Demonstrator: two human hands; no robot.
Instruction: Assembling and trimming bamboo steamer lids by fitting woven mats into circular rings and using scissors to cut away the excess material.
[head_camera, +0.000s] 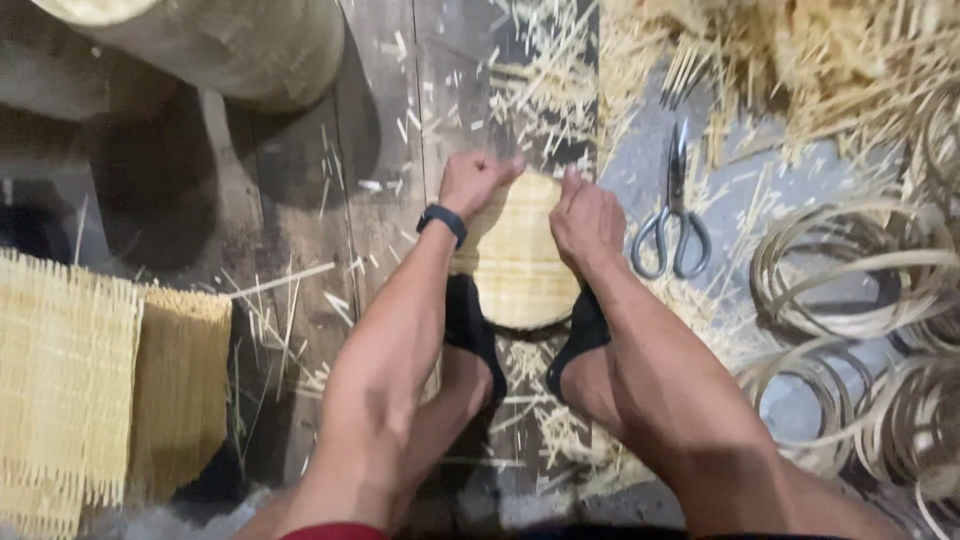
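Head view: both hands work a round woven bamboo mat lying on the plank floor, its near edge pinned under both feet in black socks. Left hand has its grip curled tight, pinching the mat's far-left rim; black wristband on that wrist. Right hand lies on the mat's right edge, fingers pressed together, fingertips at the far rim. Scissors lie just right of the mat, blades pointing away, handles near. Coiled bamboo strip hoops are stacked further right. Loose splints and offcuts are piled at top right. Rectangular woven mats lie at far left, well apart from the hands.
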